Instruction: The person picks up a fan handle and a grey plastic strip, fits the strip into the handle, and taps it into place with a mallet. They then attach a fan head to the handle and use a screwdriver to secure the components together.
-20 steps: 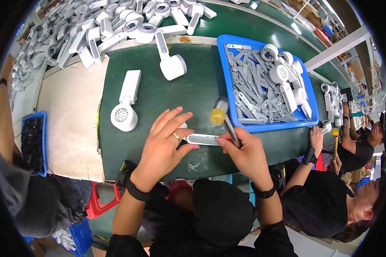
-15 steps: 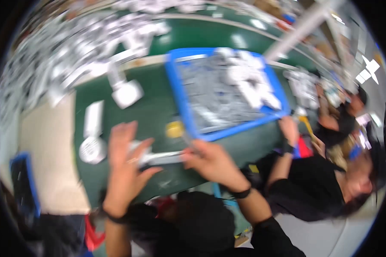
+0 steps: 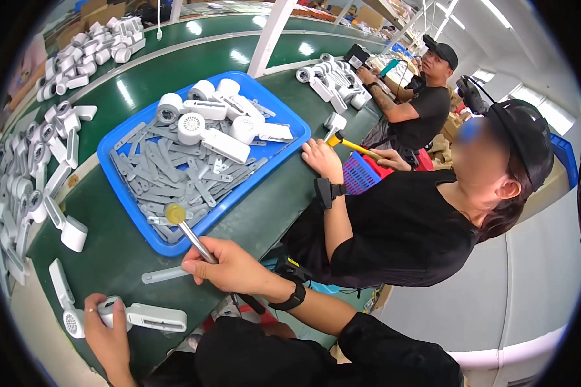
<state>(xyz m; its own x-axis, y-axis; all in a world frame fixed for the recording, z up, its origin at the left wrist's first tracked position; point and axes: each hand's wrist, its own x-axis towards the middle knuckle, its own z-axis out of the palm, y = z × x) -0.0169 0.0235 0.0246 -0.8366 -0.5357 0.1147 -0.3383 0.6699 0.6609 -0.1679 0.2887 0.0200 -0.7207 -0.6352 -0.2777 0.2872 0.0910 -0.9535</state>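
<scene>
At the table's near left, my left hand (image 3: 110, 338) grips the round head of a white handheld-fan-shaped housing (image 3: 156, 317). Its handle points right, with a long slot facing up. My right hand (image 3: 229, 266) is closed around a hammer (image 3: 191, 234) with a yellowish head, metal shaft and black grip; the head is over the near rim of the blue tray (image 3: 158, 245). A flat grey strip (image 3: 164, 275) reaches under my right hand's fingers; whether they touch it, I cannot tell. Beside my left hand lies another white housing (image 3: 73, 322) with a vented round head.
Loose grey strips (image 3: 168, 161) and several white housings (image 3: 226, 143) fill the tray. More housings (image 3: 35, 155) are heaped at the left. On the right, a co-worker (image 3: 394, 226) holds a yellow-handled hammer (image 3: 361, 149); another person (image 3: 419, 97) sits farther back.
The view has swung right. My hands have moved apart: the left now grips the housing's head after its fingers were spread, and the right holds the hammer near the tray.
</scene>
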